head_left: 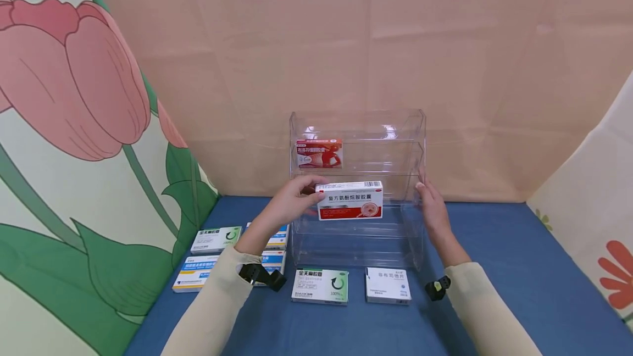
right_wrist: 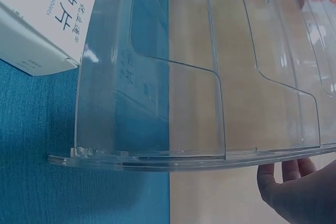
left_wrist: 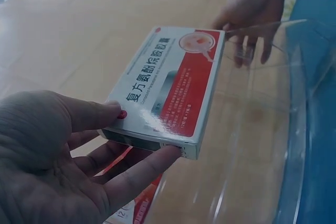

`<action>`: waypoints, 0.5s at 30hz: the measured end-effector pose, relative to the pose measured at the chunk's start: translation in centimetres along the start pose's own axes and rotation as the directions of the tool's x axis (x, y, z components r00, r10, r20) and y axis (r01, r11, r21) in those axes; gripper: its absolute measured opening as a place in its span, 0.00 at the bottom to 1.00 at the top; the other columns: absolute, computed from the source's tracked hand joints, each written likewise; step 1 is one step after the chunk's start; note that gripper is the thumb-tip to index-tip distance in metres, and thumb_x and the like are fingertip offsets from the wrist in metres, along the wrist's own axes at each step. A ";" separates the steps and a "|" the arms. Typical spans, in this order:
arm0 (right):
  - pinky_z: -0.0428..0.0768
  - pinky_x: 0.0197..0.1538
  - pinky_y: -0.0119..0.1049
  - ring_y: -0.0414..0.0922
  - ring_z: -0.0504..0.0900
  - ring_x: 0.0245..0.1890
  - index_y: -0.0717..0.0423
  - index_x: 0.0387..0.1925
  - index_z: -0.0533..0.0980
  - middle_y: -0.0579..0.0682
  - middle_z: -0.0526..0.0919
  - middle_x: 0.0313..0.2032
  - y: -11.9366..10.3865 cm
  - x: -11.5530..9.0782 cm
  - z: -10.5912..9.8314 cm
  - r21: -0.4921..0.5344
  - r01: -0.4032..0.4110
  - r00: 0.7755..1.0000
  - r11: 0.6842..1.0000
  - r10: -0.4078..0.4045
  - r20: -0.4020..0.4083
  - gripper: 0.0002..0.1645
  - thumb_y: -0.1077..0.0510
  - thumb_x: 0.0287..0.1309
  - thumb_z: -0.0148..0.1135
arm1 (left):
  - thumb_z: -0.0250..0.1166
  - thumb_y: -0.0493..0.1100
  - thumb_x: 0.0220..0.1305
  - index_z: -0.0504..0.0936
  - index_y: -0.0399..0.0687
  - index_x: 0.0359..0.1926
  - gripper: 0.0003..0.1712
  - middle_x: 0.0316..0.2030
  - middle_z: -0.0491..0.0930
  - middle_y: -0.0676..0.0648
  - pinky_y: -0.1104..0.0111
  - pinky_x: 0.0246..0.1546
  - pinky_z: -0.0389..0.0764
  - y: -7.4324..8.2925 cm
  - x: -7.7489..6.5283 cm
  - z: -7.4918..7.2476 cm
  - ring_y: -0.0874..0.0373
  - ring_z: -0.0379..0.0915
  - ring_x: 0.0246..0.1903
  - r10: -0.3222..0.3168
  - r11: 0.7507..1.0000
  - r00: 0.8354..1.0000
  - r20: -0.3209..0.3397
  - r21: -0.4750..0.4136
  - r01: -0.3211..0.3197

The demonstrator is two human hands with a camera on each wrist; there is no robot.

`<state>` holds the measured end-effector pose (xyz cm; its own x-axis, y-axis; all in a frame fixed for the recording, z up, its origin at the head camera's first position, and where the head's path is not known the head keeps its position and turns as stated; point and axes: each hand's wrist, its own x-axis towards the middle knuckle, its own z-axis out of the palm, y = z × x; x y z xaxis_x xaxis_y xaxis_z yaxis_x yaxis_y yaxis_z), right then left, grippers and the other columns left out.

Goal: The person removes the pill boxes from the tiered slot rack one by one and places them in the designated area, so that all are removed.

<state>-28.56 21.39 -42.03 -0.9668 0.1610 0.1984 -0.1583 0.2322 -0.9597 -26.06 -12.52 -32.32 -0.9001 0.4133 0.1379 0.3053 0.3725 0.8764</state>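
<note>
In the head view my left hand [head_left: 293,202] pinches a white and red medicine box [head_left: 350,201] by its left end, thumb on the front face. The box is held up in front of a clear tiered rack [head_left: 357,246], printed face toward me. The left wrist view shows the thumb on top of the box [left_wrist: 163,87] and fingers beneath it. My right hand [head_left: 435,216] is at the rack's right side, its fingertips at the outer side panel in the right wrist view. A red medicine box [head_left: 319,154] stands at the left of an upper tier.
On the blue cloth [head_left: 475,246], a green and white box [head_left: 320,287] and a white box [head_left: 388,285] lie before the rack. Several more boxes lie to its left, including a green-marked one [head_left: 215,239] and a blue and yellow one [head_left: 194,274], partly behind my left arm.
</note>
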 end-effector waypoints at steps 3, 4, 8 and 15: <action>0.59 0.72 0.65 0.49 0.44 0.80 0.33 0.79 0.49 0.39 0.45 0.80 0.0 0.3 0.2 0.025 0.022 1.000 0.999 -0.023 0.021 0.31 0.43 0.80 0.36 | 0.67 0.40 0.68 0.78 0.51 0.62 0.22 0.53 0.79 0.43 0.56 0.40 0.88 -0.9 -0.7 -0.2 0.46 0.77 0.50 -0.023 1.000 1.000 -0.001 0.000 0.023; 0.59 0.72 0.66 0.49 0.44 0.80 0.34 0.79 0.48 0.39 0.45 0.80 0.0 0.4 0.2 0.036 0.028 0.999 0.999 -0.029 0.029 0.31 0.45 0.80 0.36 | 0.67 0.40 0.68 0.78 0.51 0.62 0.22 0.53 0.79 0.43 0.55 0.40 0.88 -1.2 -0.9 -0.2 0.45 0.77 0.50 -0.027 1.000 1.000 0.002 0.001 0.027; 0.58 0.72 0.66 0.51 0.43 0.80 0.38 0.80 0.47 0.41 0.44 0.80 -0.1 0.7 0.2 0.037 0.019 0.999 0.999 -0.020 0.044 0.32 0.49 0.81 0.36 | 0.68 0.40 0.68 0.79 0.52 0.62 0.22 0.53 0.79 0.43 0.55 0.40 0.88 -2.2 -1.7 -0.2 0.45 0.77 0.50 -0.048 0.999 0.999 0.005 0.001 0.048; 0.59 0.72 0.65 0.53 0.49 0.79 0.38 0.80 0.49 0.41 0.45 0.80 -0.1 0.4 -0.2 0.064 0.020 0.999 0.998 -0.022 0.032 0.32 0.45 0.80 0.37 | 0.67 0.41 0.69 0.79 0.54 0.62 0.21 0.52 0.79 0.44 0.55 0.40 0.88 -3.8 -2.7 -0.2 0.47 0.77 0.49 -0.111 0.994 0.994 0.017 -0.002 0.111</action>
<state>-28.92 21.59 -41.83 -0.9691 0.1249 0.2127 -0.1898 0.1730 -0.9664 -24.80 -15.20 -35.96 -0.9231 0.3831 0.0322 0.2030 0.4145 0.8871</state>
